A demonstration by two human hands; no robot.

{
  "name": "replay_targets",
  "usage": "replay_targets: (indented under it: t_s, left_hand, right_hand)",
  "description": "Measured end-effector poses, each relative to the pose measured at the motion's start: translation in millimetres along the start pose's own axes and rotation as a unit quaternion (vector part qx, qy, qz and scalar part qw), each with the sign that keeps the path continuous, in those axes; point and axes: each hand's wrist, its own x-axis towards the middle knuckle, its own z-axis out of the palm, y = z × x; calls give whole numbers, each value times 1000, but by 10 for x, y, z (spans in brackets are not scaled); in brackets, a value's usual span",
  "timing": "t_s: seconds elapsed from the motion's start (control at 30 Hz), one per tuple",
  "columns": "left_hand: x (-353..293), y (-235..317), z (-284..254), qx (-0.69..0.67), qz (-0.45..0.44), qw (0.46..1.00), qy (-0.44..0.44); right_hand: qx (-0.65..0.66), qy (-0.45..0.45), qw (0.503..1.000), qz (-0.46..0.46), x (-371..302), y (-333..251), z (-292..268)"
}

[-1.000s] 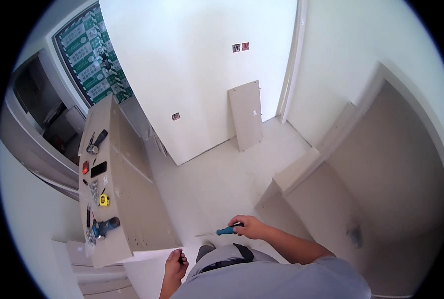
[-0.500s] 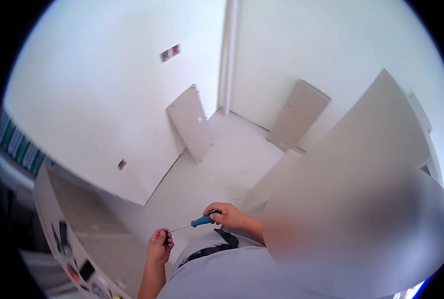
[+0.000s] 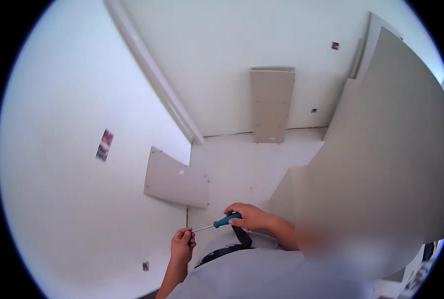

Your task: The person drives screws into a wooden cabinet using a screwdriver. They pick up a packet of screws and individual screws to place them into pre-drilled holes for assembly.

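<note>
A screwdriver (image 3: 224, 220) with a teal handle and a thin metal shaft is held in front of my body, between my two hands. My right hand (image 3: 249, 217) is closed round the end of the handle. The fingers of my left hand (image 3: 183, 243) are pinched at the tip of the shaft. Whether a small part is also between those fingers cannot be made out. The shaft slopes slightly down toward the left hand.
A beige panel (image 3: 176, 179) leans by the left wall, and further panels (image 3: 272, 104) lean upright on the far wall. A large beige board (image 3: 381, 129) rises at the right. A pale pipe (image 3: 154, 79) runs down the corner. Wall boxes (image 3: 104, 145) dot the walls.
My view has swung to the right, so the shelf with tools at the left has left the picture. Both hands keep hold of the screwdriver in much the same pose.
</note>
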Motion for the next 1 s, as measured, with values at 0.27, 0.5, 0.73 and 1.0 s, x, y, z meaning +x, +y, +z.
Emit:
replay_targets:
  t_s: [0.27, 0.5, 0.73, 1.0]
  left_hand:
    - [1479, 841, 564, -127, -38, 979, -157]
    - [2961, 1614, 1477, 51, -22, 941, -333]
    - [3842, 2133, 3013, 70, -67, 868, -487]
    - [3924, 1976, 5459, 261, -103, 641, -714]
  right_hand:
    - [-60, 45, 997, 36, 789, 132, -686]
    - [-51, 268, 956, 109, 1476, 522, -1166]
    - [-7, 431, 889, 154, 1675, 436, -1840]
    - [58, 633, 753, 167, 1299, 972, -2705]
